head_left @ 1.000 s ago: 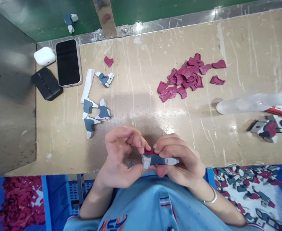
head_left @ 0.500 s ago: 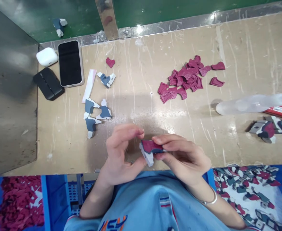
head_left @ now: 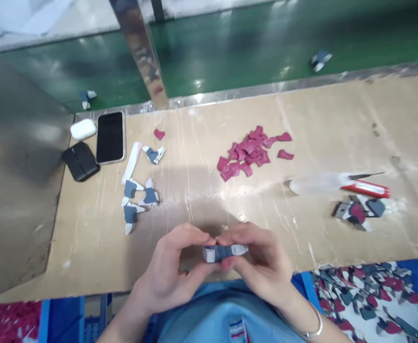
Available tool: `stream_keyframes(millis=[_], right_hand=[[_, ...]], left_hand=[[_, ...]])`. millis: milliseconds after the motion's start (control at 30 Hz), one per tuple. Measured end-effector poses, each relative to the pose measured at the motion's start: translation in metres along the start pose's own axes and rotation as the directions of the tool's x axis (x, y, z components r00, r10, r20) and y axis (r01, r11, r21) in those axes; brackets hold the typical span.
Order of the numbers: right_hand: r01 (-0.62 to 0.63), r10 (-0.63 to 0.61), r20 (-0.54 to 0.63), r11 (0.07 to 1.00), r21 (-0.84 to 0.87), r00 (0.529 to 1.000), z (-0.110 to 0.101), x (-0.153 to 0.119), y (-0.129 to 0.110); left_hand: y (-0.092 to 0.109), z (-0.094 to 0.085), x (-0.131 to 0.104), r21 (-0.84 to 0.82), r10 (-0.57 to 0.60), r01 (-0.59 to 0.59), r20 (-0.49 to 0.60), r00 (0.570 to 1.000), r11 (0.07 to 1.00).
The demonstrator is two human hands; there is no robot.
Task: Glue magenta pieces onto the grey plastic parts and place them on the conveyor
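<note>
Near the table's front edge, a small grey-blue and white plastic part (head_left: 223,253) is pinched between both hands, its narrow side facing up. My left hand (head_left: 180,262) closes thumb and fingers on its left end. On its right end press the fingers and thumb of my right hand (head_left: 261,259). The maroon face seen earlier on this part is hidden. Left of my hands lie several similar grey-blue and white parts (head_left: 151,196), without maroon pieces. Beyond my hands is a pile of small maroon pieces (head_left: 253,147), and a single maroon piece (head_left: 159,134) lies apart.
At the left stand a phone (head_left: 110,138), a white case (head_left: 83,129) and a black case (head_left: 80,162). A translucent bottle (head_left: 319,183) with a thin tip lies right, by assembled parts (head_left: 359,209). A blue bin (head_left: 307,286) of parts sits below the front edge. A green belt (head_left: 230,52) runs behind.
The part has been turned so its maroon face no longer shows. My left hand, open beside it before, now grips it too. The head view has tilted up, showing more beyond the table.
</note>
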State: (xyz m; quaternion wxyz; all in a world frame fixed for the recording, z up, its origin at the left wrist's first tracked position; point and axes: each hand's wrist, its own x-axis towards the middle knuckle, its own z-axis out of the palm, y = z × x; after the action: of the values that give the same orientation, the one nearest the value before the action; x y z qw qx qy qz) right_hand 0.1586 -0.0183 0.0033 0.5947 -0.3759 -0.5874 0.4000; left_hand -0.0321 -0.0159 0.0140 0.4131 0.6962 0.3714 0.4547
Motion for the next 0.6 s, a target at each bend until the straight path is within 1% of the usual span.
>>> stream_keyframes(millis=[67, 100, 167, 200, 233, 267, 300, 333, 367, 400, 433, 467, 500, 533, 600], right_hand=[[0.031, -0.030, 0.029, 0.999, -0.041, 0.999, -0.006, 0.005, -0.005], [0.040, -0.038, 0.035, 0.997, -0.059, 0.999, -0.012, 0.006, -0.006], [0.055, -0.053, 0.015, 0.990, -0.130, 0.998, -0.029, 0.006, -0.005], [0.067, -0.073, -0.023, 0.977, -0.201, 0.997, -0.042, 0.005, -0.003], [0.079, -0.104, -0.073, 0.953, -0.292, 0.992, -0.056, 0.002, 0.001], [0.079, -0.144, -0.132, 0.909, -0.409, 0.981, -0.072, -0.001, 0.005], [0.078, -0.206, -0.183, 0.840, -0.538, 0.961, -0.090, -0.005, 0.010], [0.080, -0.275, -0.197, 0.747, -0.660, 0.941, -0.107, -0.010, 0.014], [0.081, -0.331, -0.181, 0.644, -0.761, 0.926, -0.123, -0.015, 0.018], [0.095, -0.368, -0.137, 0.546, -0.832, 0.920, -0.137, -0.022, 0.020], [0.105, -0.377, -0.091, 0.467, -0.878, 0.922, -0.148, -0.029, 0.022], [0.110, -0.366, -0.053, 0.413, -0.904, 0.929, -0.157, -0.037, 0.021], [0.108, -0.338, -0.030, 0.384, -0.917, 0.941, -0.163, -0.045, 0.020], [0.094, -0.303, -0.026, 0.376, -0.922, 0.952, -0.166, -0.052, 0.017], [0.040, -0.265, -0.070, 0.392, -0.919, 0.962, -0.167, -0.065, 0.012]], left_hand=[[0.007, -0.007, 0.010, 0.054, -0.059, 0.051, 0.152, 0.987, 0.997], [0.009, -0.011, 0.018, 0.084, -0.082, 0.063, 0.239, 0.967, 0.994], [0.010, -0.019, 0.041, 0.173, -0.118, 0.051, 0.404, 0.907, 0.984], [0.008, -0.023, 0.055, 0.228, -0.131, 0.025, 0.465, 0.876, 0.973], [0.003, -0.026, 0.072, 0.289, -0.145, -0.008, 0.504, 0.851, 0.957], [-0.004, -0.028, 0.091, 0.345, -0.146, -0.049, 0.517, 0.843, 0.937], [-0.013, -0.030, 0.110, 0.386, -0.127, -0.095, 0.510, 0.851, 0.917], [-0.023, -0.030, 0.130, 0.432, -0.106, -0.132, 0.485, 0.868, 0.892], [-0.034, -0.029, 0.150, 0.461, -0.061, -0.181, 0.463, 0.884, 0.869], [-0.045, -0.026, 0.168, 0.478, -0.051, -0.189, 0.446, 0.894, 0.858], [-0.056, -0.022, 0.185, 0.488, -0.041, -0.196, 0.433, 0.900, 0.850], [-0.065, -0.018, 0.201, 0.495, -0.031, -0.205, 0.428, 0.903, 0.844], [-0.074, -0.012, 0.216, 0.501, -0.027, -0.213, 0.429, 0.903, 0.839], [-0.081, -0.006, 0.230, 0.506, -0.019, -0.225, 0.433, 0.901, 0.833], [-0.092, 0.008, 0.257, 0.518, -0.002, -0.257, 0.447, 0.895, 0.816]])
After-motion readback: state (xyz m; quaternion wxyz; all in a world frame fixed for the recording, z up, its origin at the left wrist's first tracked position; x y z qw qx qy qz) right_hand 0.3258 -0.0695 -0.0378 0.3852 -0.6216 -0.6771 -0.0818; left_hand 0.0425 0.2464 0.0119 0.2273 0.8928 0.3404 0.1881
